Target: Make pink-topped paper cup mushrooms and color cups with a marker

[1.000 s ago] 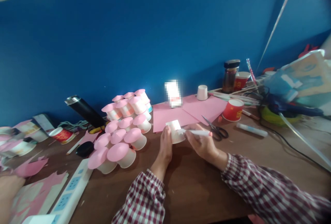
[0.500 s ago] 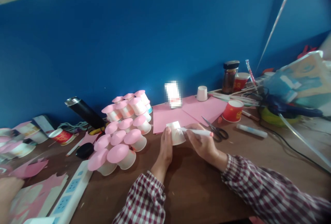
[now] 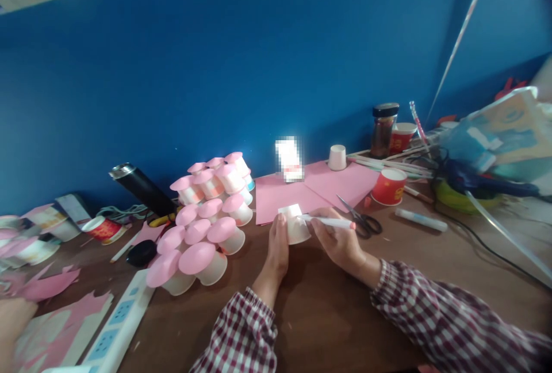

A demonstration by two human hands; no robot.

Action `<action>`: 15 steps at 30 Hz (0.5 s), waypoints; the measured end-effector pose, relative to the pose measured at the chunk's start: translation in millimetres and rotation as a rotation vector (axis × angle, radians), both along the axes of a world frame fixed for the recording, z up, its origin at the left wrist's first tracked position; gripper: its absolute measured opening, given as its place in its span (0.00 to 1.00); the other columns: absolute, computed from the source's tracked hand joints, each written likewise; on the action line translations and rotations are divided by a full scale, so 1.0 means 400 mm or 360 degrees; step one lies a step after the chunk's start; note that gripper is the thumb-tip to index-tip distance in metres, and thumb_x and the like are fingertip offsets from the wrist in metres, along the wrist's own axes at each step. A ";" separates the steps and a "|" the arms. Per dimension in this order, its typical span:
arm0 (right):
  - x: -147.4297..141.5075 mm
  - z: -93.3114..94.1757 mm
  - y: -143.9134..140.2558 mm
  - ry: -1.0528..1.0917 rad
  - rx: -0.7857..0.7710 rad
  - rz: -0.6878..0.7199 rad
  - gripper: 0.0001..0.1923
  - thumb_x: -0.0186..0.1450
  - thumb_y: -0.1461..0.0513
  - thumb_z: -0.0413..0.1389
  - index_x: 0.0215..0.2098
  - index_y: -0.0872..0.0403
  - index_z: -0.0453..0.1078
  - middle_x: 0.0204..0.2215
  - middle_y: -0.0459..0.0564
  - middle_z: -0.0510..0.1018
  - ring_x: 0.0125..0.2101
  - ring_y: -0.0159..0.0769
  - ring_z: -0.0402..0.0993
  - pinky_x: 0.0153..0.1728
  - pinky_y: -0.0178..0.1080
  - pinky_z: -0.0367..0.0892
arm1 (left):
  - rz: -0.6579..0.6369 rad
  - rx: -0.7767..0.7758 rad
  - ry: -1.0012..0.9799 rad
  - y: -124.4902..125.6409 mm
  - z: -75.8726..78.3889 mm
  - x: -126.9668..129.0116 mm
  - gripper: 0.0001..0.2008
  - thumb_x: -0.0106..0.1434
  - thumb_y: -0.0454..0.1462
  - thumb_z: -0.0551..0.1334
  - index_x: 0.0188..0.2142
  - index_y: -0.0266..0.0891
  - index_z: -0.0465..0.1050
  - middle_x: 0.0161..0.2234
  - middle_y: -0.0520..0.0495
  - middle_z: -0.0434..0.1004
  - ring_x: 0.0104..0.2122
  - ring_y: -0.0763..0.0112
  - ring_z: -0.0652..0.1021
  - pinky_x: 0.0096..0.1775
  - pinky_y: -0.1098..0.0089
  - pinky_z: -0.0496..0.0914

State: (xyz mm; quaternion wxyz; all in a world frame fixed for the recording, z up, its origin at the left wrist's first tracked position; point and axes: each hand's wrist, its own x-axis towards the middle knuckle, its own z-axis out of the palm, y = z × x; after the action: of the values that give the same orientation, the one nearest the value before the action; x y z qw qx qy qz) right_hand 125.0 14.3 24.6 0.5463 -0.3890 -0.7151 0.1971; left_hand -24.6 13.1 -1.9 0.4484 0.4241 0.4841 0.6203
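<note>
- Left hand (image 3: 277, 245): curled around a white paper cup (image 3: 295, 223), frame centre.
- Right hand (image 3: 340, 239): gripping a white pen (image 3: 330, 222), tip touching the cup.
- Red cup (image 3: 388, 185), right of centre: contents not visible.

Shifted slightly lower in the head view over the past second: left hand (image 3: 277, 245), white paper cup (image 3: 295, 224), right hand (image 3: 340, 241) and white pen (image 3: 330, 222). Slid leftward at the frame's lower-left edge: another person's hand (image 3: 12, 314).
</note>
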 end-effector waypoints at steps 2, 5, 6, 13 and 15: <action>0.000 -0.001 0.001 0.0013 -0.0010 0.0007 0.05 0.65 0.62 0.51 0.37 0.54 0.68 0.26 0.47 0.74 0.27 0.34 0.73 0.27 0.34 0.70 | -0.0006 -0.0009 -0.0008 0.001 0.001 0.002 0.24 0.59 0.52 0.55 0.42 0.35 0.71 0.43 0.37 0.75 0.51 0.52 0.70 0.50 0.55 0.66; 0.000 -0.001 0.001 0.0028 -0.0008 0.0024 0.06 0.65 0.62 0.50 0.39 0.53 0.68 0.27 0.48 0.75 0.28 0.34 0.74 0.27 0.34 0.70 | -0.0002 -0.0013 -0.0013 0.001 0.001 0.003 0.24 0.59 0.52 0.55 0.43 0.35 0.71 0.42 0.38 0.76 0.51 0.53 0.70 0.50 0.56 0.66; 0.001 -0.001 0.000 0.0020 -0.0002 0.0025 0.07 0.65 0.62 0.50 0.39 0.53 0.68 0.28 0.48 0.75 0.28 0.35 0.74 0.27 0.34 0.70 | -0.0003 -0.0010 -0.0017 0.000 0.002 0.003 0.24 0.59 0.52 0.55 0.43 0.35 0.71 0.42 0.38 0.76 0.51 0.53 0.70 0.50 0.56 0.66; 0.002 0.006 -0.002 -0.0012 -0.0001 0.0016 0.05 0.65 0.63 0.50 0.37 0.53 0.67 0.27 0.48 0.75 0.28 0.34 0.74 0.29 0.34 0.70 | -0.0025 0.0020 0.0009 -0.008 0.019 0.006 0.24 0.60 0.52 0.55 0.44 0.34 0.71 0.43 0.37 0.75 0.51 0.55 0.70 0.51 0.57 0.65; 0.002 0.006 -0.001 -0.0021 0.0012 0.0010 0.04 0.65 0.63 0.50 0.37 0.53 0.66 0.27 0.48 0.75 0.27 0.34 0.74 0.29 0.35 0.70 | -0.0027 0.0025 0.0015 -0.007 0.021 0.008 0.24 0.60 0.52 0.53 0.44 0.34 0.71 0.44 0.38 0.75 0.52 0.56 0.70 0.51 0.57 0.65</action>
State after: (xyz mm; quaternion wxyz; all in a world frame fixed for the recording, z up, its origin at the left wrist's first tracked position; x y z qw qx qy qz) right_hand 125.6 13.8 27.1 0.5423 -0.3860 -0.7207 0.1937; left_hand -21.5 10.5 6.4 0.4481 0.4347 0.4777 0.6181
